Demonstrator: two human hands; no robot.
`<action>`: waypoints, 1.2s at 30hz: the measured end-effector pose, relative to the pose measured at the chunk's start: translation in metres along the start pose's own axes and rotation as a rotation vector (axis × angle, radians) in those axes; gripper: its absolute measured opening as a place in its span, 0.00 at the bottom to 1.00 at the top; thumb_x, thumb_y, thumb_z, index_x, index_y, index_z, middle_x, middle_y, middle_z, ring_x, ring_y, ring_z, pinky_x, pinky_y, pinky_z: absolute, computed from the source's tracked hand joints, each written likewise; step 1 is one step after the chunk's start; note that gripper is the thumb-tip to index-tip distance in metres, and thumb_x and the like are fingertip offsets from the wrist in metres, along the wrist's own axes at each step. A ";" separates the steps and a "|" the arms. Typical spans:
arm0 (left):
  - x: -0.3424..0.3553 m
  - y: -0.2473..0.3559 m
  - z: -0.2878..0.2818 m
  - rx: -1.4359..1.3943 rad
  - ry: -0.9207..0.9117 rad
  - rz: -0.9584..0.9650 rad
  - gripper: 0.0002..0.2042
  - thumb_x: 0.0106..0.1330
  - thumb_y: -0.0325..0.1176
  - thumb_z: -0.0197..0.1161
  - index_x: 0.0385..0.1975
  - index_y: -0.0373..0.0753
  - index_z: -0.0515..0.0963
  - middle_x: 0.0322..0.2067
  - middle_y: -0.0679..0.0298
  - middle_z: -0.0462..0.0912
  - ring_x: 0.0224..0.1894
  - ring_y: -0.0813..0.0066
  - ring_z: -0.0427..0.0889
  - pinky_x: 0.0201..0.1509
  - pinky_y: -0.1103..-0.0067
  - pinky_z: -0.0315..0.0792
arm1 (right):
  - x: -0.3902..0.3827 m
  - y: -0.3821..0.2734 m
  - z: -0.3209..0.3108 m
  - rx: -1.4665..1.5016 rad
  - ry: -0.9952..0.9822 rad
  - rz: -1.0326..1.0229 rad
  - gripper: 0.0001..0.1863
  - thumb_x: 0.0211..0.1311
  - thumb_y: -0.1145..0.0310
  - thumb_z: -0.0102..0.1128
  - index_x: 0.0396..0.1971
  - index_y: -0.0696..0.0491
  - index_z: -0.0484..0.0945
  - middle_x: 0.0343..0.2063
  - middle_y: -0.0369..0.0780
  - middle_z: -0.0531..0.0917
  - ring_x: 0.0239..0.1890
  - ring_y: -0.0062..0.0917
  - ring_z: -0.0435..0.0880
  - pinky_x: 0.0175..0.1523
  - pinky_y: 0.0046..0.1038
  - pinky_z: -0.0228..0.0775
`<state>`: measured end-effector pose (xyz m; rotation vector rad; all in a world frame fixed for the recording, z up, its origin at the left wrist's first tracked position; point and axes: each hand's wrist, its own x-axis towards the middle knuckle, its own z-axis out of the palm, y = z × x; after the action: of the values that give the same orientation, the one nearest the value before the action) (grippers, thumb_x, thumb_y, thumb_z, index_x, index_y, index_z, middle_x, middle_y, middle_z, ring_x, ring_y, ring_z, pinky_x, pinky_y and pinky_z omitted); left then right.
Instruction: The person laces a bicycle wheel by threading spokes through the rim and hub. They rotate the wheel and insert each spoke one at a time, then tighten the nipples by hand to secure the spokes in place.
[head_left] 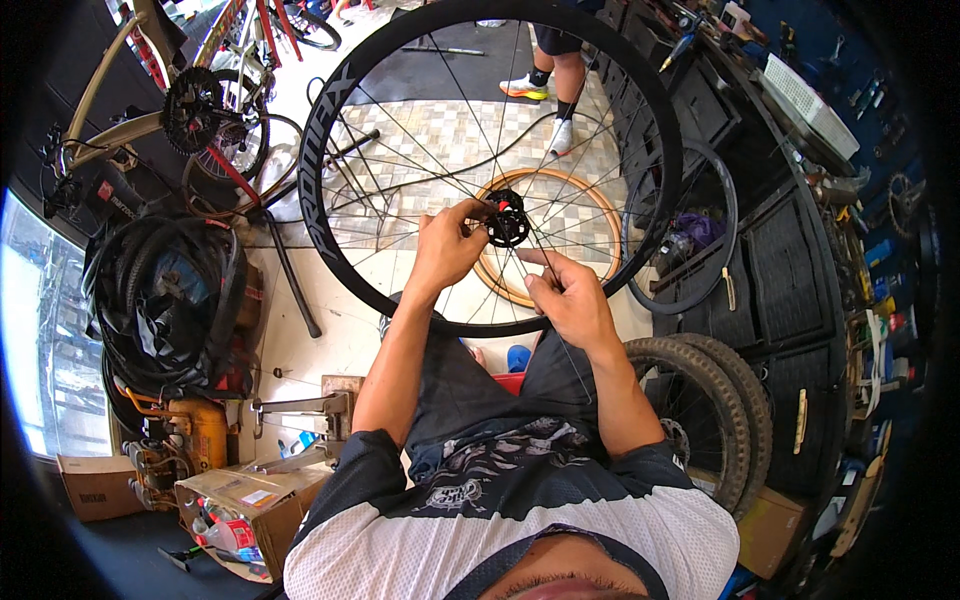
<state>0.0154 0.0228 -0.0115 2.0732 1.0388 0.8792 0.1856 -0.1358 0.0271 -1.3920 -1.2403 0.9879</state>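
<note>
A black deep-rim bicycle wheel (325,130) with thin spokes stands upright in front of me, its lower rim resting near my lap. At its middle is a black hub (507,228) with a red part. My left hand (447,245) pinches the hub from the left side with its fingertips. My right hand (567,295) is just below and right of the hub, fingers closed around a spoke (532,262) near where it meets the hub.
A tan-walled tyre (600,215) lies on the tiled floor behind the wheel. Knobby tyres (725,400) lean at my right by black cabinets (790,260). A pile of tyres (165,300) and a bicycle (190,110) sit left. Another person's legs (560,85) stand beyond.
</note>
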 end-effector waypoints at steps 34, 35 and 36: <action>-0.021 0.015 0.000 -0.280 0.014 0.003 0.20 0.64 0.25 0.57 0.55 0.34 0.84 0.47 0.56 0.92 0.44 0.66 0.90 0.64 0.71 0.72 | 0.022 -0.010 0.034 -0.556 0.157 -0.243 0.16 0.69 0.70 0.63 0.55 0.53 0.75 0.22 0.48 0.84 0.26 0.49 0.85 0.35 0.49 0.72; -0.021 0.014 0.000 -0.282 0.019 0.005 0.20 0.64 0.25 0.58 0.55 0.34 0.84 0.46 0.55 0.92 0.44 0.66 0.90 0.64 0.70 0.72 | 0.029 -0.009 0.034 -0.558 0.149 -0.226 0.16 0.70 0.68 0.62 0.55 0.53 0.73 0.25 0.50 0.86 0.29 0.52 0.86 0.36 0.52 0.74; -0.020 0.014 -0.001 -0.281 0.025 0.008 0.19 0.64 0.25 0.58 0.55 0.34 0.84 0.46 0.55 0.92 0.44 0.66 0.90 0.63 0.70 0.73 | 0.037 -0.008 0.034 -0.559 0.142 -0.212 0.17 0.71 0.67 0.62 0.55 0.52 0.72 0.27 0.52 0.87 0.31 0.55 0.87 0.38 0.55 0.75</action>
<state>0.0108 -0.0008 -0.0050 1.8365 0.8654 0.9961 0.1561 -0.0945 0.0305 -1.6718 -1.5875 0.3963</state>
